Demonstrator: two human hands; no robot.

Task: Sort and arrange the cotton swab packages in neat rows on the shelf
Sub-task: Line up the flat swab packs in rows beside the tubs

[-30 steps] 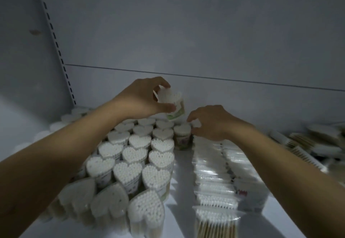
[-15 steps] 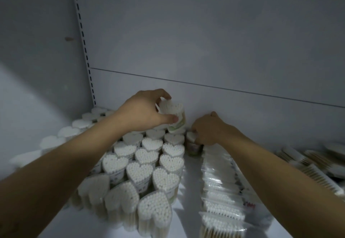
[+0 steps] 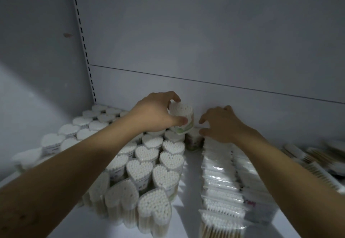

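In the centre of the frame the left hand (image 3: pixel 155 114) grips a raised heart-shaped pack (image 3: pixel 182 113); for the right hand (image 3: pixel 222 124) I cannot tell. If lowered tilted, it could topple the standing packs (image 3: pixel 147 153).

This looks like a shop aisle or its stockroom: a white display shelf (image 3: pixel 188 217) with a plain back panel (image 3: pixel 205 42) and a slotted upright (image 3: pixel 82 38) running up the left corner, the kind used for adjustable retail racking. The stock says the same, with many identical heart-shaped tubs of cotton swabs (image 3: pixel 164 176) standing in close rows, flat clear bags of swabs (image 3: pixel 220 187) lined up beside them, and more packs (image 3: pixel 317 165) lying loose at the right
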